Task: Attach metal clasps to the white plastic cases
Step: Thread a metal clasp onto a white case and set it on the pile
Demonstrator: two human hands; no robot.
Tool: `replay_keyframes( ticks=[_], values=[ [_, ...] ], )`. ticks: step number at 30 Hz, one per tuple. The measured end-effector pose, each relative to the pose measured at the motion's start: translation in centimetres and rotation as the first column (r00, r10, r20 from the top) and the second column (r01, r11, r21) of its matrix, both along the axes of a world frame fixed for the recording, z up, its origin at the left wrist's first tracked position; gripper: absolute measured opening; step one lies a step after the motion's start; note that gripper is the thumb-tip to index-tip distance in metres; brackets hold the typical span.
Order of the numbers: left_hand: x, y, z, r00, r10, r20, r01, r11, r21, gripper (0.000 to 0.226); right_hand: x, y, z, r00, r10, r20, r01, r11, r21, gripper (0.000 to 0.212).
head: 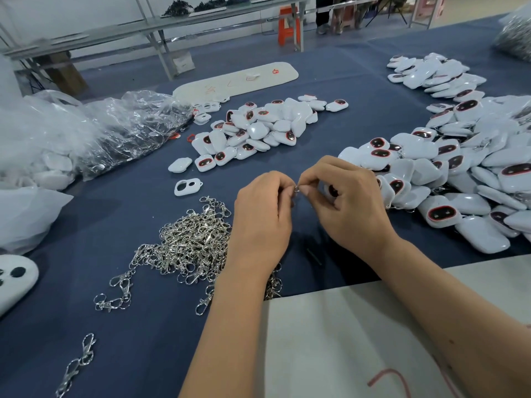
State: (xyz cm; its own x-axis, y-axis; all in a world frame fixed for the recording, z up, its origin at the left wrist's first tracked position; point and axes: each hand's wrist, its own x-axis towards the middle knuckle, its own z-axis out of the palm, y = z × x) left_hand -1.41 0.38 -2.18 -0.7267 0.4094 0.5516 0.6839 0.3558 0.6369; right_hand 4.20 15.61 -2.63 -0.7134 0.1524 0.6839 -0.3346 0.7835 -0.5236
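**A:** Start close in. What are the hands doing?

**B:** At the centre, the left hand (263,209) and right hand (342,196) meet fingertip to fingertip, both curled tight and pinching a small metal ring (296,189) between them. The right palm seems to cup a white case (330,191), mostly hidden, so I judge one clasp is mid-attachment.

**A:** And the supply?

**B:** At about eight o'clock from the hands lies a big heap of loose clasps (189,245) on the blue cloth (143,326), so plenty remain to fit.

**A:** Finished work?

**B:** At three o'clock, touching the right hand, a large pile of cases (459,179) sprawls; a few metal glints show among them, so it is likely the done stack. At twelve o'clock, farther off, a smaller pile (258,127) shows no clasps I can see, probably waiting. At one o'clock, far back, another pile (436,76) is too distant to judge.
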Motion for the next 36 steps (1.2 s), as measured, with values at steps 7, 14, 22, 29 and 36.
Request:
replay_keyframes(
  ticks=[7, 14, 22, 29, 36],
  values=[
    [0.0, 0.7, 0.1, 0.998, -0.019, 0.062, 0.007, 0.982, 0.186, 0.016, -0.1, -1.0, -0.1, 0.997, 0.073, 0.033, -0.052, 0.904, -0.424, 0.014],
    [0.5, 1.3, 0.2, 0.986, -0.030, 0.161, -0.018, 0.958, 0.287, 0.016, 0.0, -1.1, 0.0, 0.986, 0.168, 0.017, -0.128, 0.808, -0.575, 0.010],
    [0.4, 1.0, 0.4, 0.994, -0.001, 0.105, -0.024, 0.973, 0.231, 0.015, -0.3, -1.0, -0.4, 0.977, 0.212, 0.031, -0.148, 0.772, -0.618, 0.012],
    [0.2, 0.5, 0.5, 0.998, 0.061, -0.029, -0.057, 0.993, 0.104, 0.013, -0.9, -1.4, -0.5, 0.976, 0.199, 0.083, -0.078, 0.682, -0.727, 0.022],
    [0.2, 0.1, 0.2, 0.999, 0.008, -0.031, -0.009, 0.999, -0.038, 0.014, -1.5, -0.2, -0.9, 0.973, 0.199, 0.120, 0.018, 0.449, -0.893, 0.038]
  ],
)
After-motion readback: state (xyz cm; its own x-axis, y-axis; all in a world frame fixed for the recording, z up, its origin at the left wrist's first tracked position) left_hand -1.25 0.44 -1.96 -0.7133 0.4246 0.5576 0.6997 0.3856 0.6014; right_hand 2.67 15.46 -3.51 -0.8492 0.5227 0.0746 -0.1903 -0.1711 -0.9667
